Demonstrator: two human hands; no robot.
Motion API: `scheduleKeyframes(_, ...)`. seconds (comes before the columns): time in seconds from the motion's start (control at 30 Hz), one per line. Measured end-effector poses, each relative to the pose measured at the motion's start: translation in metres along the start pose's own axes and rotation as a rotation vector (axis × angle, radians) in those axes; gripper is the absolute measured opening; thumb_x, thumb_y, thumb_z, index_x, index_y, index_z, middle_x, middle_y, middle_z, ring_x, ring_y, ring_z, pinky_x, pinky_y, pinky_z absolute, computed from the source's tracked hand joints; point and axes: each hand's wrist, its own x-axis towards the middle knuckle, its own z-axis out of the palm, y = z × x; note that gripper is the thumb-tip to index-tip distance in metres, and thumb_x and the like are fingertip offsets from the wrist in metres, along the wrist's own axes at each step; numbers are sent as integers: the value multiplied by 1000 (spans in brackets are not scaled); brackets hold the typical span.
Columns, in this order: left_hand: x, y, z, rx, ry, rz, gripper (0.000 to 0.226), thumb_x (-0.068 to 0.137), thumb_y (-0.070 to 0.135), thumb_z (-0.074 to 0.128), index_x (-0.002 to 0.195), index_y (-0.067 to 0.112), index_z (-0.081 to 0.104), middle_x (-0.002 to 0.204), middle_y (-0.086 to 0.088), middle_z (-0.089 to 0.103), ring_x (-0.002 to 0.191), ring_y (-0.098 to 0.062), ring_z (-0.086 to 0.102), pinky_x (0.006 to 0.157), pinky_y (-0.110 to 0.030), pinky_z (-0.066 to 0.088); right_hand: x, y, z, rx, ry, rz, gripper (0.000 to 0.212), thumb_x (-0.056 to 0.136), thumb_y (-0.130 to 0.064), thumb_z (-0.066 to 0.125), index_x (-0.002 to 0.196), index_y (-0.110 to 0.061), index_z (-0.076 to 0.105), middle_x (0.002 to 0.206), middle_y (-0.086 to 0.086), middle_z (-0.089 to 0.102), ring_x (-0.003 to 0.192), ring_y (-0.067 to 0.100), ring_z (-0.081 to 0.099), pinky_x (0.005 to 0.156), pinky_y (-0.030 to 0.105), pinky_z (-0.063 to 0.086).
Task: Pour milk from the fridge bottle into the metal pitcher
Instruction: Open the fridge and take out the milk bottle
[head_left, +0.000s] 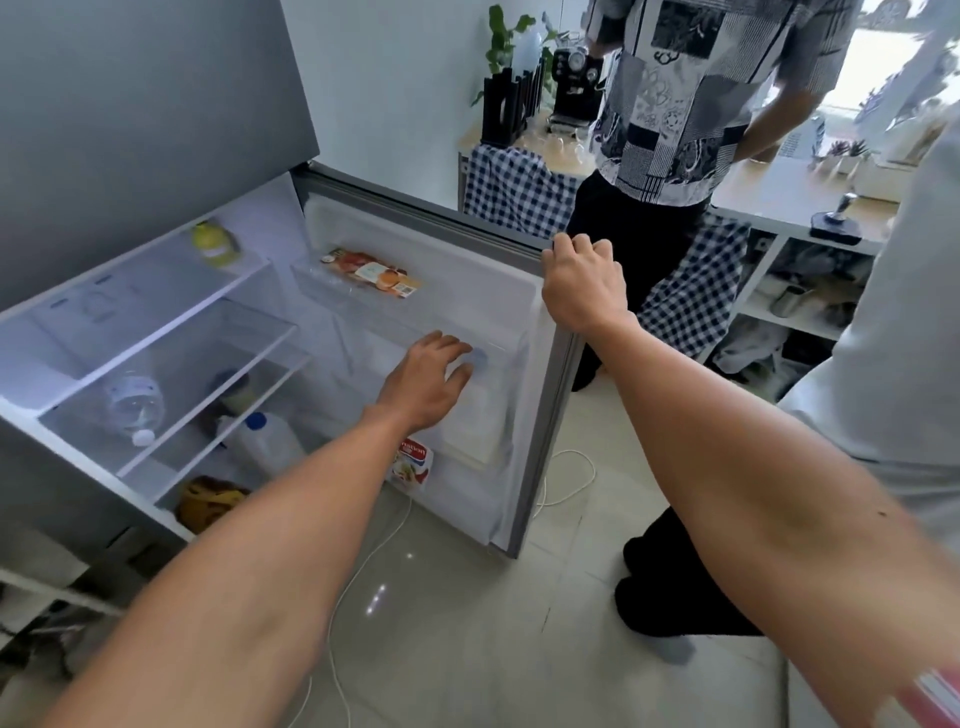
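Over at the fridge, head view: the right hand (582, 283) has its grip curled over the top edge of the open fridge door (524, 322), holding it wide. The left hand (431, 382) is reaching into the door's middle shelf, grip spread and loose, fingertips right at the blue cap of a white milk bottle (475, 410) standing in that door shelf, mid-frame. Not closed on anything yet as far as I can tell. There's a second white bottle with a blue cap (265, 441) lying low inside the fridge, lower left, so honestly either could be the milk, but the hand is clearly going for the door one.

If it were me: go lower than the cap, wrap the body or neck, and lift straight up to clear the shelf rail before pulling out. Keep the door pinned open with the other hand so it doesn't swing in on the arm.

Room stuff: pale tiled floor (467, 623) with a white cable (363, 571) trailing across it. Upper right, a wooden desk (769, 192) with checked cloth hanging off it, an espresso machine (574, 78) further back, and another person in a patchwork shirt (691, 93) standing there. Haven't spotted the metal pitcher for sure; something metal sits on the shelves under the desk, too blurry to call.
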Motion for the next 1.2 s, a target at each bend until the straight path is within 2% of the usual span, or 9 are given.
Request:
scheduleKeyframes(0.13, -7, -9, 9, -82, 128, -81, 42, 103, 32, 57, 143, 19, 55, 160, -3, 39, 147, -21, 33, 112, -38, 34, -1, -1, 7, 4, 81, 15, 42, 110, -38, 29, 120, -10, 59, 121, 12, 61, 110, 34, 50, 91, 48, 42)
scheduleKeyframes(0.27, -12, -17, 32, -397, 339, -424, 24, 100, 24, 59, 123, 17, 60, 134, -5, 51, 115, -22, 56, 93, -33, 47, -1, -3, 18, -17, 185, 26, 41, 107, -38, 33, 114, -10, 62, 112, 11, 64, 105, 33, 52, 89, 46, 43)
scheduleKeyframes(0.43, -8, -23, 72, -704, 127, -714, 24, 99, 21, 50, 82, 10, 61, 87, -9, 65, 82, -27, 56, 72, -32, 38, -1, -1, 28, -24, 296, 28, 41, 104, -37, 38, 111, -9, 67, 105, 11, 68, 102, 35, 55, 87, 47, 45)
scheduleKeyframes(0.57, 5, -7, 96, -1041, 31, -897, 38, 104, 38, 41, 82, 15, 63, 85, -4, 66, 75, -19, 60, 69, -26, 44, -1, -4, 37, -57, 402, 37, 38, 101, -36, 44, 102, -8, 69, 95, 9, 69, 95, 33, 58, 79, 42, 45)
scheduleKeyframes(0.67, 15, 2, 103, -1281, 46, -946, 46, 103, 39, 36, 81, 16, 68, 73, -2, 70, 55, -10, 64, 43, -12, 43, -1, -6, 41, -44, 464, 46, 34, 98, -34, 48, 96, -8, 70, 89, 7, 69, 90, 32, 59, 75, 41, 45)
scheduleKeyframes(0.83, 14, 0, 110, -1647, 415, -1066, 34, 100, 47, 42, 97, 20, 63, 81, -1, 63, 65, -13, 55, 65, -23, 47, 2, -9, 40, -46, 469, 58, 36, 97, -35, 48, 95, -8, 70, 88, 8, 69, 89, 32, 59, 76, 42, 47)
scheduleKeyframes(0.97, -7, -6, 116, -1662, 824, -1239, 36, 97, 51, 45, 101, 16, 54, 83, -5, 51, 64, -16, 48, 66, -24, 42, -1, -14, 39, -54, 475, 59, 35, 96, -34, 48, 91, -7, 68, 84, 9, 68, 86, 32, 58, 74, 42, 46)
scheduleKeyframes(1.03, -15, -7, 113, -1612, 888, -1273, 39, 98, 51, 45, 100, 13, 56, 79, -5, 51, 68, -20, 49, 70, -27, 43, -4, -15, 37, -71, 475, 55, 36, 97, -34, 47, 90, -7, 68, 85, 10, 68, 85, 33, 58, 74, 42, 46)
scheduleKeyframes(1.2, -29, -4, 78, -1364, 943, -1229, 47, 93, 50, 47, 62, 15, 52, 46, 2, 53, 51, -22, 50, 56, -30, 42, -17, -24, 28, -141, 398, 27, 41, 103, -35, 38, 100, -7, 69, 94, 12, 70, 89, 34, 59, 77, 43, 44)
